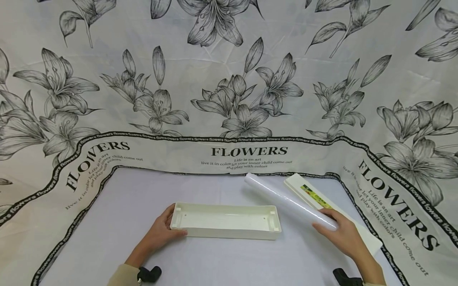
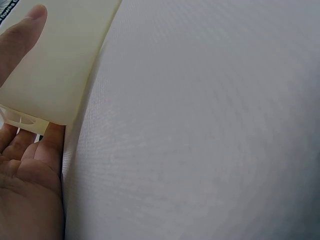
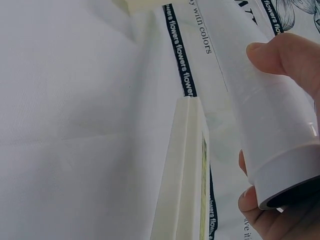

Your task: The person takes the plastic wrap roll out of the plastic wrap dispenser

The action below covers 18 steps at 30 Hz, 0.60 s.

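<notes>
A long, open cream plastic box (image 1: 225, 233) lies in the middle of the table. My left hand (image 1: 161, 230) grips its left end, the thumb on the front wall and the fingers around the end, as the left wrist view also shows. To the right, my right hand (image 1: 341, 234) holds a roll of clear plastic wrap (image 1: 286, 200) by its near end, slanting away to the left. In the right wrist view, the thumb lies along one side of the roll (image 3: 270, 120) and fingers curl beneath; its hollow dark end shows.
Under and beside the roll lies a long cream lid (image 1: 366, 237) with a yellow-green label (image 1: 315, 195). White cloth (image 1: 214, 262) covers the table, bordered by a flower-printed cloth (image 1: 250, 157) with black lettering that rises behind.
</notes>
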Each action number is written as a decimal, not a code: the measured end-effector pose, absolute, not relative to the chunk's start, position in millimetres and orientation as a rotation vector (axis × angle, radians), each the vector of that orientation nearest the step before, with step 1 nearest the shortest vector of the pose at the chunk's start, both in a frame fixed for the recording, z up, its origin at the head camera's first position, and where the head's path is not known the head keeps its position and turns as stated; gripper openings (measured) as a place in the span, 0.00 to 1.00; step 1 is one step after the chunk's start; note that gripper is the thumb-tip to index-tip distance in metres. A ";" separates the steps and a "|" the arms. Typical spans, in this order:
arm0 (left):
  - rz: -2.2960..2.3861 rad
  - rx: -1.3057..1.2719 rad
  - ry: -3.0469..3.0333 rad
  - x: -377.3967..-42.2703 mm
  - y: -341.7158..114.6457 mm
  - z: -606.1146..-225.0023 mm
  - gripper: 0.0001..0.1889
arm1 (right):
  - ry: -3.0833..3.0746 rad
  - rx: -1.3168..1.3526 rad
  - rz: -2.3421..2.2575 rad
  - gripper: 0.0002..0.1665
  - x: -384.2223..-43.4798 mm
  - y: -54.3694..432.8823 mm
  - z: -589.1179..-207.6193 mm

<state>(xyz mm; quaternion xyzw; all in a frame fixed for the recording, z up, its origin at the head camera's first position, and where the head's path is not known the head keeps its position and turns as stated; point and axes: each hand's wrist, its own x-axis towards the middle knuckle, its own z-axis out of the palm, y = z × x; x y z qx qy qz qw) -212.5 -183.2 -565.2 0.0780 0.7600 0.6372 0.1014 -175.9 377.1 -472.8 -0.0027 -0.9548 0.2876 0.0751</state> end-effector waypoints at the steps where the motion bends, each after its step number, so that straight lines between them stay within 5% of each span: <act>1: 1.885 0.232 2.242 -212.4 -183.2 -565.1 0.61 | -2.863 -0.009 0.865 0.38 -175.8 377.4 -473.1; 18: 1.877 0.212 2.246 -212.1 -182.3 -564.2 0.61 | -2.844 -0.028 0.869 0.37 -170.9 377.4 -476.1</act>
